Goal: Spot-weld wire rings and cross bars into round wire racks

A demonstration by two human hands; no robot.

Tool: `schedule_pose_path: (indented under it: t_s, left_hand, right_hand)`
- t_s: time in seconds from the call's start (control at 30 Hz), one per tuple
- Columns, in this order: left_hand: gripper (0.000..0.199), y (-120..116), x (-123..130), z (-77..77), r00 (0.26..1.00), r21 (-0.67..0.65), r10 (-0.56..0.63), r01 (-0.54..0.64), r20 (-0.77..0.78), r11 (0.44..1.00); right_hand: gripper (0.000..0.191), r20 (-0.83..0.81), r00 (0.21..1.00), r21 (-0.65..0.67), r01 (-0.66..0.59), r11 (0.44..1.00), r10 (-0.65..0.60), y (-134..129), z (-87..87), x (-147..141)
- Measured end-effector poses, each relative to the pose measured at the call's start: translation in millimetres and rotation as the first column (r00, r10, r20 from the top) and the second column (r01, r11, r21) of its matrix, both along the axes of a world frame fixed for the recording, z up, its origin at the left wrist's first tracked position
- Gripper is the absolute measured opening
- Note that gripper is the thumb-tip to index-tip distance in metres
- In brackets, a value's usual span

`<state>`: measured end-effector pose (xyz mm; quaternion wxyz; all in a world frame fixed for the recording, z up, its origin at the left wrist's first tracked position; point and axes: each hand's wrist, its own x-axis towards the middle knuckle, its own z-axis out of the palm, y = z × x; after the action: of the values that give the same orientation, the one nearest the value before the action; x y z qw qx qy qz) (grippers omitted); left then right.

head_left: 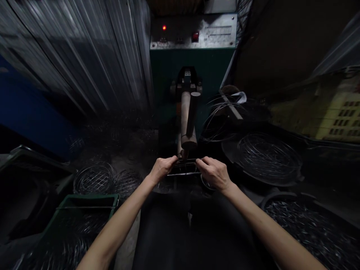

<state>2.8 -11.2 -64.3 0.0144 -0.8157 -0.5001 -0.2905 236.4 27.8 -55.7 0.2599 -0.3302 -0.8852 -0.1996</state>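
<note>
"As we look toward the green machine [165, 62], what are we holding?"

"We have a thin wire frame [184, 174] just in front of the machine, near the end of its metal cylinder [189, 137]; our left hand [162, 168] pinches one side, our right hand [216, 172] the other."

"How does it look to us?"

"We see slim, nearly parallel wires, the lower one shinier, with a rounded loop between. We cannot tell whether it touches the machine."

"And left of the machine?"

"We see round wire grids [97, 182] near a green crate [92, 196]."
</note>
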Motion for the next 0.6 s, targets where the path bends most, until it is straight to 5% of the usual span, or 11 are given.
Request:
schedule_pose_path:
  t_s: [0.6]
  left_hand:
    - [0.029,7.5,-3.0,-0.6,0.998,-0.035,0.023,-0.022,0.05,0.999]
  right_hand:
    - [0.023,0.008,1.0,0.025,0.016,1.0,-0.016,9.5,3.8,-5.6]
